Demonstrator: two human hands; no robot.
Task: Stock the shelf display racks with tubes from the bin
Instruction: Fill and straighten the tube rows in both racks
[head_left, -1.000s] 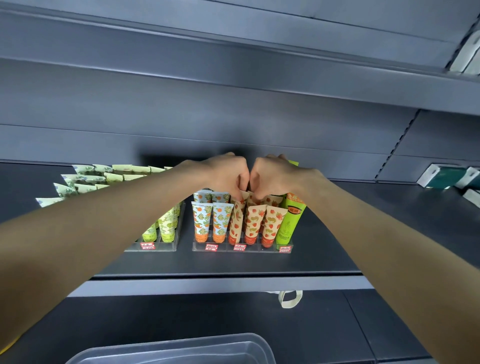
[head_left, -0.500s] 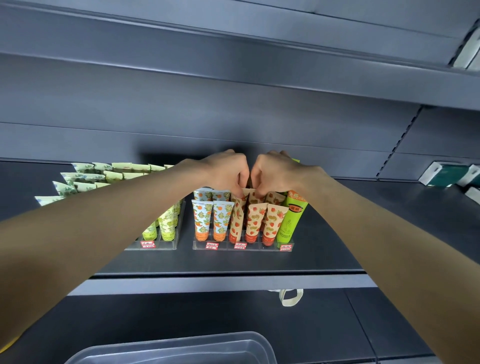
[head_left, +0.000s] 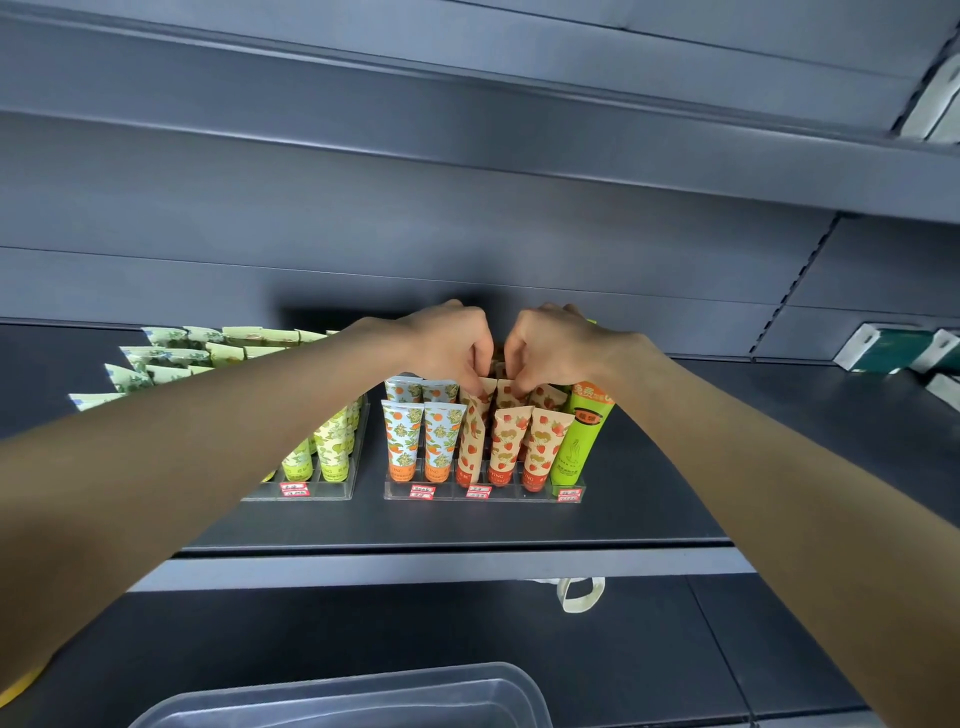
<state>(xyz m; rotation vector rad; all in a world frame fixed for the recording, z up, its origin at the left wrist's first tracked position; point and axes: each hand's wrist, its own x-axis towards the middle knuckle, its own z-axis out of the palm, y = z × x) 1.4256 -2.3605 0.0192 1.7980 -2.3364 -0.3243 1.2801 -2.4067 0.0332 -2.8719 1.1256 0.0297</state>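
A clear display rack (head_left: 483, 492) on the dark shelf holds upright tubes: orange-print blue tubes (head_left: 423, 439) at left, strawberry-print tubes (head_left: 506, 439) in the middle, one green tube (head_left: 582, 441) at right. My left hand (head_left: 447, 340) and my right hand (head_left: 558, 343) reach side by side over the rack's back rows. Both pinch the top edges of strawberry-print tubes there with curled fingers. A second rack (head_left: 311, 491) with yellow-green tubes (head_left: 332, 441) stands to the left, partly behind my left forearm.
A clear plastic bin (head_left: 337, 696) sits at the bottom edge, below the shelf. White and dark green boxes (head_left: 898, 351) lie at the shelf's far right. A cream strap loop (head_left: 579, 595) hangs under the shelf lip. Another shelf overhangs above.
Both hands have stayed over the rack's back rows, with only small finger movements at the strawberry tube tops. The view has shifted slightly.
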